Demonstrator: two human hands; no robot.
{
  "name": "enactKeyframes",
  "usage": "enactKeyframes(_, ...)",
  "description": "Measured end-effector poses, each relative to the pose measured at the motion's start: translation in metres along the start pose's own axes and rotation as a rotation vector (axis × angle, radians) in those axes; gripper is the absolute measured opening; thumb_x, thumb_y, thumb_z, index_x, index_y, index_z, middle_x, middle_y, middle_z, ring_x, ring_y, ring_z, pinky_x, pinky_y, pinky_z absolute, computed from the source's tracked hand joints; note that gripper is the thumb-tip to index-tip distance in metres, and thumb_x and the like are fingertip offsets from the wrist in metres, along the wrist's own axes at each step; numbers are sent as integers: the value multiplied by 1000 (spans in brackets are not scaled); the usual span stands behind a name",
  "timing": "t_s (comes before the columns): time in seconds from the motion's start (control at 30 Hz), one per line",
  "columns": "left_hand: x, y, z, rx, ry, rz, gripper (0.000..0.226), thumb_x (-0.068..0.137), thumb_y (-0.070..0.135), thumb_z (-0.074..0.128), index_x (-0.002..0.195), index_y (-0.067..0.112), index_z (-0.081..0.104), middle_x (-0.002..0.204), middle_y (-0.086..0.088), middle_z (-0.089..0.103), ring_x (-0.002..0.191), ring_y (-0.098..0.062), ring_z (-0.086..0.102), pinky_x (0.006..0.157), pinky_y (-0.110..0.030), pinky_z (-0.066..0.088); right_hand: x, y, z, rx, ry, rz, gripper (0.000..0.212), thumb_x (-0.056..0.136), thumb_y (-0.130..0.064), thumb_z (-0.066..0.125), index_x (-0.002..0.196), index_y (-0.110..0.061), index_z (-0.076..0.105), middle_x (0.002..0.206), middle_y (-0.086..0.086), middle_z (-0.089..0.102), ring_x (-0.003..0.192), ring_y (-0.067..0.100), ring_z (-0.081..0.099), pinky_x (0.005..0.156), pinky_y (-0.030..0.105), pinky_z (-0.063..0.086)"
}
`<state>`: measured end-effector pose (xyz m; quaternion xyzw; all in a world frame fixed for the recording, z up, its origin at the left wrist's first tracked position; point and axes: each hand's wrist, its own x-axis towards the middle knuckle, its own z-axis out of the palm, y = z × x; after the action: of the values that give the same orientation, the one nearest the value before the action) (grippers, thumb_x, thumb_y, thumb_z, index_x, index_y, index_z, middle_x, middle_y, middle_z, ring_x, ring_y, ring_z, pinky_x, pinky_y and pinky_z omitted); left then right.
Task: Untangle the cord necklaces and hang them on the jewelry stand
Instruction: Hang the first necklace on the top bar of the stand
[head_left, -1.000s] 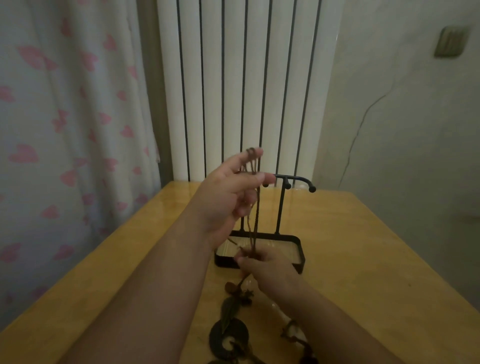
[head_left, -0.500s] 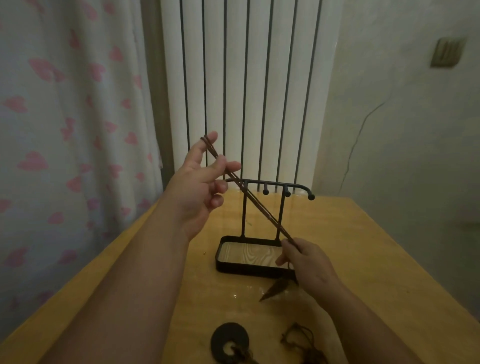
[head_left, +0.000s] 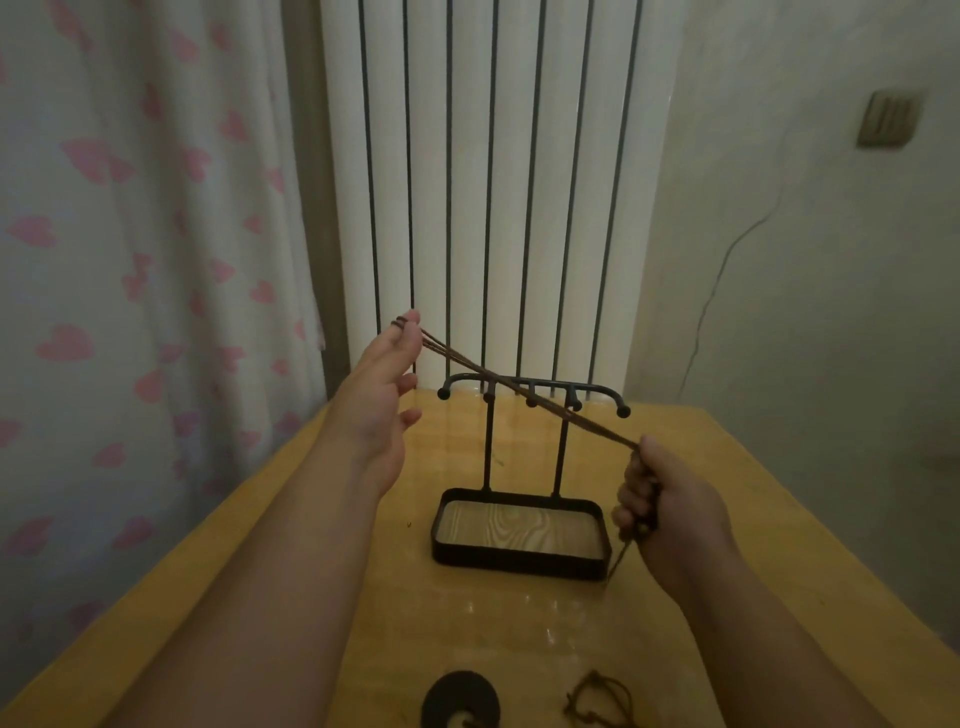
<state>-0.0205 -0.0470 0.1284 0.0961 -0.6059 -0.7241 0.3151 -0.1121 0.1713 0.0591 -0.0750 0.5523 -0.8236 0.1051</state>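
Dark ring pendant (head_left: 460, 699) and knotted cord (head_left: 597, 701): on the table (head_left: 311, 519) in front of the stand (head_left: 519, 561), not yet hung.
Right hand (head_left: 665, 509): beside the stand's right end, fingers curled tight round the cord necklace (head_left: 452, 353).
Left hand (head_left: 384, 395): above the stand's left end, fingers straight, necklace looped over one fingertip.
Necklace: taut, crossing the stand's bar.
Hooks: bare; task judged early.
Radiator (head_left: 467, 182): behind the stand.

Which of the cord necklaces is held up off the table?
The brown cord stretched tight from the left hand to the right hand. The dark ring and the knotted cord lie on the table.
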Motion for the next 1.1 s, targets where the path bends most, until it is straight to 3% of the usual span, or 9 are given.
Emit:
enactKeyframes(0.13, 3, -5, 5, 37, 16, -24, 53, 95, 59, 44, 142, 35, 51, 157, 5, 34, 145, -23, 27, 117, -52, 25, 12, -18, 9, -367, 244, -224, 34, 103, -39, 43, 89, -13, 61, 76, 5, 51, 67, 20, 49, 60, 35, 44)
enactKeyframes(0.3, 7, -10, 11, 55, -5, -59, 76, 75, 70, 43, 143, 39, 47, 158, 5, 32, 147, -22, 25, 119, -53, 22, 31, -31, 15, -478, 334, -302, 32, 102, -42, 42, 101, -18, 63, 88, 2, 57, 80, 20, 54, 74, 41, 51)
enactKeyframes(0.43, 16, -17, 9, 56, -17, -76, 81, 75, 69, 43, 148, 37, 41, 159, 2, 31, 146, -25, 27, 117, -55, 24, 43, -31, 16, -529, 345, -303, 33, 102, -43, 42, 105, -18, 64, 90, -3, 57, 89, 20, 55, 86, 47, 53)
enactKeyframes(0.57, 22, -23, 5, 62, -8, -89, 83, 74, 68, 47, 149, 34, 40, 155, 0, 36, 143, -25, 33, 115, -53, 29, 48, -35, 19, -563, 348, -381, 34, 102, -42, 42, 102, -16, 65, 82, 0, 57, 76, 17, 51, 70, 40, 47)
enactKeyframes(0.67, 28, -24, 2, 39, 39, -73, 70, 86, 65, 47, 149, 33, 41, 153, 0, 40, 137, -23, 39, 112, -50, 32, 50, -42, 26, -521, 319, -438, 32, 100, -44, 43, 91, -22, 64, 74, -3, 53, 72, 17, 49, 66, 39, 43)
enactKeyframes(0.8, 34, -23, -2, 6, 64, -63, 62, 95, 59, 44, 150, 32, 38, 152, -1, 42, 134, -22, 42, 112, -51, 33, 49, -55, 43, -323, 256, -387, 32, 101, -41, 45, 82, -21, 61, 65, -1, 45, 57, 14, 41, 51, 34, 36)
enactKeyframes(0.87, 34, -23, -4, -12, 64, -72, 63, 95, 59, 43, 151, 30, 38, 152, 0, 43, 136, -24, 41, 113, -53, 33, 47, -60, 50, -250, 234, -355, 34, 102, -40, 45, 79, -19, 58, 65, 0, 43, 56, 14, 38, 51, 35, 34)
enactKeyframes(0.97, 34, -24, -7, -36, 59, -85, 65, 95, 60, 43, 151, 27, 39, 152, 0, 43, 136, -24, 42, 112, -52, 33, 48, -61, 52, -412, 304, -423, 32, 102, -38, 41, 82, -21, 59, 76, -3, 51, 69, 14, 46, 62, 33, 40)
enactKeyframes(1.1, 36, -26, -8, -17, 20, -118, 68, 93, 61, 43, 151, 25, 38, 152, -1, 43, 128, -19, 44, 110, -51, 34, 56, -54, 38, -622, 363, -476, 31, 104, -37, 38, 101, -17, 62, 81, -6, 53, 71, 6, 45, 56, 29, 33)
